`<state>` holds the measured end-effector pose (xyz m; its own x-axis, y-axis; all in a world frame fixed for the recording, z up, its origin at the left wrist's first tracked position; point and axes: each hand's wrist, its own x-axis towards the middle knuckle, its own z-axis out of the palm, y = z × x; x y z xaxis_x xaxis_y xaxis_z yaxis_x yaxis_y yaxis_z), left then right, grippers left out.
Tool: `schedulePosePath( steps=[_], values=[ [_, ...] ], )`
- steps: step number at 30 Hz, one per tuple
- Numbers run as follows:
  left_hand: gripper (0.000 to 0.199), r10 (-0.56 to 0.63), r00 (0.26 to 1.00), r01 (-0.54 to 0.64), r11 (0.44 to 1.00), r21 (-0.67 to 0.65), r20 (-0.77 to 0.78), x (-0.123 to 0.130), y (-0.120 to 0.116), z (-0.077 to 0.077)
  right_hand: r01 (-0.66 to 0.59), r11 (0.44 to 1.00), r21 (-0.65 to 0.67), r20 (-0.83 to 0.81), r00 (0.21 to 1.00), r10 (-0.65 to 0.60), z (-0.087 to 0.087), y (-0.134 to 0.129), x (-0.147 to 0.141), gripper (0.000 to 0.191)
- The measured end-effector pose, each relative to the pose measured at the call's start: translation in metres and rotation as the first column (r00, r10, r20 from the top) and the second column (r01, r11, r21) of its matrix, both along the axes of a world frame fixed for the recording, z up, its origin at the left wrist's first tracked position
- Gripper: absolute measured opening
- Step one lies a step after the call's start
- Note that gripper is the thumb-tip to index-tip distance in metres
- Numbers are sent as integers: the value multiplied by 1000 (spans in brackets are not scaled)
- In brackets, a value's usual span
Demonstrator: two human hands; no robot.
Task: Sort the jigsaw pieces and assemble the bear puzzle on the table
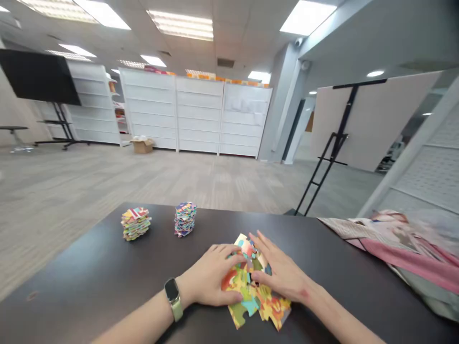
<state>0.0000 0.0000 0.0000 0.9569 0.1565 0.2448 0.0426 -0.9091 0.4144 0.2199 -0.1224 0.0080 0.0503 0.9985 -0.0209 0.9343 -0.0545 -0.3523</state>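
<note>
Left hand [211, 276], smartwatch [172, 293] with pale strap on the wrist, lies cupped over the near-left side of a loose heap of jigsaw pieces [244, 292], fingers pressed together and curving down onto it; whether any piece is pinched cannot be told. Right hand [279, 272] comes in from the other side, fingers spread and slanted, palm low, resting on the heap's right side. Fingertips of the two hands nearly meet above the pieces. Heap: brightly printed in orange, green and yellow, pieces overlapping, lying flat on a dark table [89, 270] near its near edge. Head view, farther along the tabletop: two neat stacks of puzzle pieces, the left stack [136, 223] leaning slightly, the right stack [185, 219] taller, well apart from the hands and just beside each other. Right end of table: a glossy printed sheet [390, 248] with a pink band, blurred. Beyond the table, carpet [107, 181] runs to white shelving units [199, 114], with a cardboard box [142, 145] on the floor before them. Black easel stand [335, 143] at right; dark display screen [38, 76] on a wheeled stand at left.
</note>
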Motion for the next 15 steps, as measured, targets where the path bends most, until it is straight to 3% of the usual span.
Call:
schedulePosePath(
  steps=[3,6,9,13,15],
  values=[
    [64,38,999,-38,999,-31,13,-2,5,0,19,992,125,10,1000,-21,-8,12,7,70],
    [82,48,999,-48,999,-24,-12,-3,2,-4,97,963,253,-15,995,-96,-14,11,11,39],
    [93,67,996,-67,998,-6,-59,-2,-2,-9,160,922,352,-50,987,-152,-16,11,17,22],
    [58,110,992,-109,994,10,-65,-2,3,-4,218,854,473,-114,976,-186,-13,13,31,18],
    [38,117,991,-113,992,61,-62,-4,7,0,198,849,490,-123,980,-157,-12,14,35,18]
  ],
)
